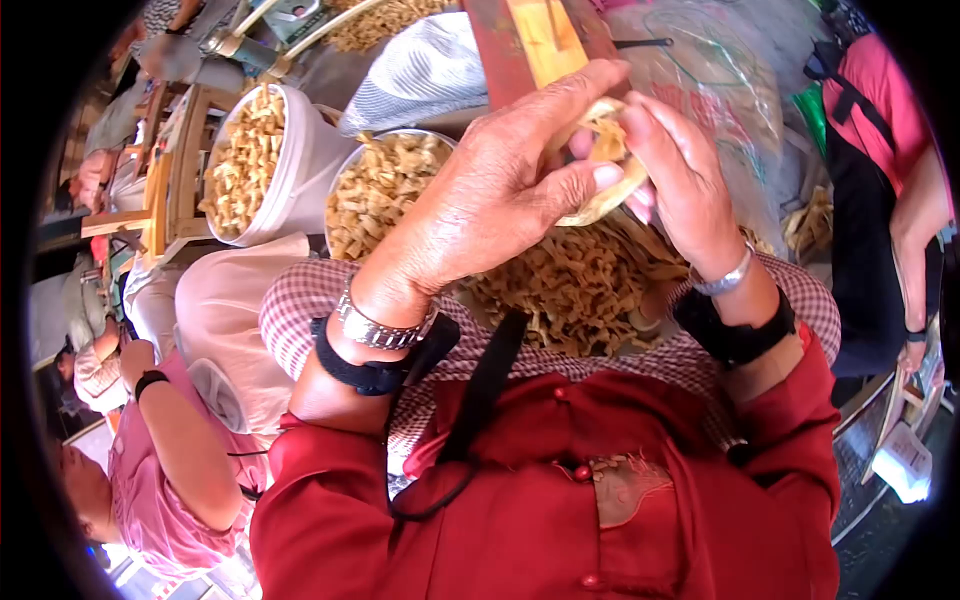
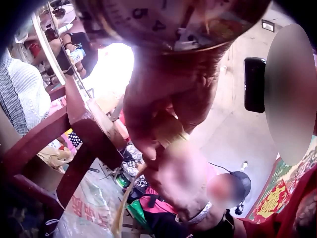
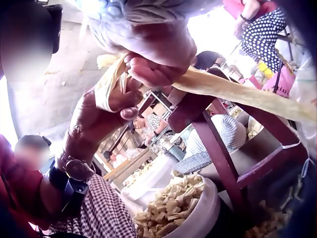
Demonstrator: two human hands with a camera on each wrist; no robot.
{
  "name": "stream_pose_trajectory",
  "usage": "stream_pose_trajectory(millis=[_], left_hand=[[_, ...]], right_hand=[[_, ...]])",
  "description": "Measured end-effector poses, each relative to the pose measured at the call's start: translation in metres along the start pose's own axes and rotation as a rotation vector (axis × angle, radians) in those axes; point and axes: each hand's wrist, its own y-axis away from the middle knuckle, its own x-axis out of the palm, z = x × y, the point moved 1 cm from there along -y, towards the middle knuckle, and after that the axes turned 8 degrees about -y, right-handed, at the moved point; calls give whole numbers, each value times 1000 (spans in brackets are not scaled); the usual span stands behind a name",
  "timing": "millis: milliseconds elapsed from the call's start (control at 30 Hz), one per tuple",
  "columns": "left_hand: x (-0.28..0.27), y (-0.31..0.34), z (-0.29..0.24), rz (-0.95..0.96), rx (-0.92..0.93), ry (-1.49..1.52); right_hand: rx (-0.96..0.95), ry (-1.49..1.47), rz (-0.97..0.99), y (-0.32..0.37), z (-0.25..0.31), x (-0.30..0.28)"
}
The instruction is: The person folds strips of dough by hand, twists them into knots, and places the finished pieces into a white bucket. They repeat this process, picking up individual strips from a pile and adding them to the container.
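In the head view, a pale yellow flat strip is bent into a loop between both hands, in front of the chest. My left hand, with a watch on its wrist, pinches one side of the loop between thumb and fingers. Opposite it, my right hand grips the other side with curled fingers. The right wrist view shows a long tail of the strip running out from the right hand, while its looped part wraps by the left fingers. Below the hands lies a heap of brownish-yellow pieces by the lap.
A white bucket of short yellow pieces stands at the left, with a second full tub nearer the knees. Ahead is a red-brown wooden bench bearing another yellow strip. A clear plastic bag lies beside it. Other people sit close on both sides.
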Motion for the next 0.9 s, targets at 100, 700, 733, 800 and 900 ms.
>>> stream_pose_trajectory(millis=[100,700,733,800,900], left_hand=[[5,0,0,-49,104,-332],[-11,-4,8,90,-178,987],[-23,-5,11,154,-137,1076],[-33,-2,13,75,-143,1127],[-45,0,16,9,-92,1157]], right_hand=[[34,-55,0,-1,1,7],[-141,252,-26,-5,7,-14],[-146,249,-49,-7,7,-23],[-193,301,-99,-7,8,-33],[-255,438,-147,-5,6,-41]])
